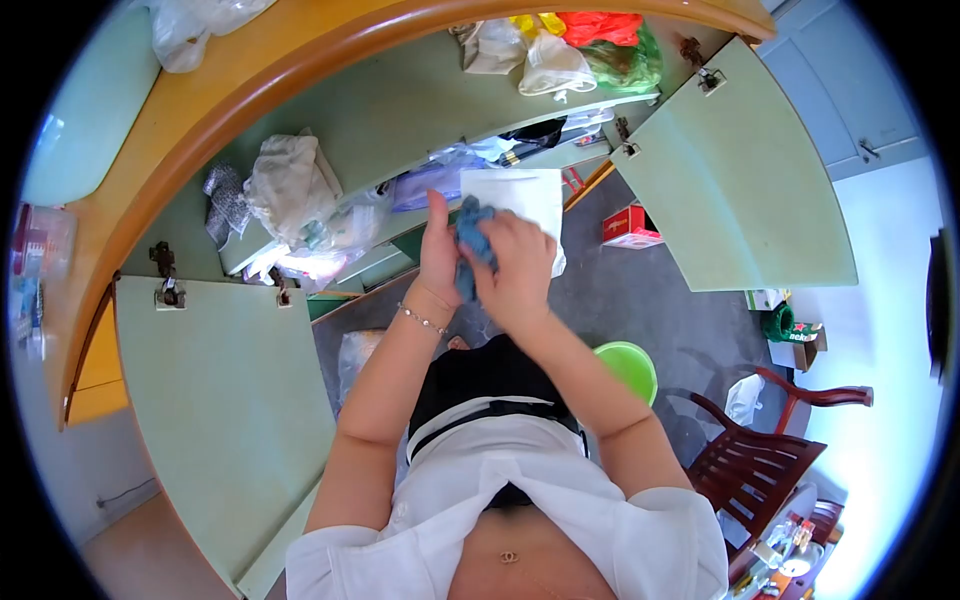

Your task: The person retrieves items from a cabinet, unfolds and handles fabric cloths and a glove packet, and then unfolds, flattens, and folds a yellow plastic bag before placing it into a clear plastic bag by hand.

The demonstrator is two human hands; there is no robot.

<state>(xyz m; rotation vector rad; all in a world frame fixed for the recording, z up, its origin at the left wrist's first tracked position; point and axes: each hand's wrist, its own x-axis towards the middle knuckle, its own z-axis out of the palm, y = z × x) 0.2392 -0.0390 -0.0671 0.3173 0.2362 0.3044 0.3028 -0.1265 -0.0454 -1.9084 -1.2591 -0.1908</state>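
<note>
A crumpled blue cloth (472,235) is bunched between my two hands, in front of the open cabinet. My left hand (438,255), with a beaded bracelet at the wrist, supports it from the left side; its thumb points up and its other fingers are mostly hidden. Over the cloth curl the fingers of my right hand (515,268), gripping it from the right. Just behind my hands a flat white sheet or bag (535,195) shows at the shelf edge; what bears it is hidden.
Two green cabinet doors (215,400) (750,180) stand open on either side. Plastic bags (555,65) and a white cloth bundle (290,185) fill the shelves. On the floor are a green basin (630,370), a red box (632,228) and a wooden chair (755,465).
</note>
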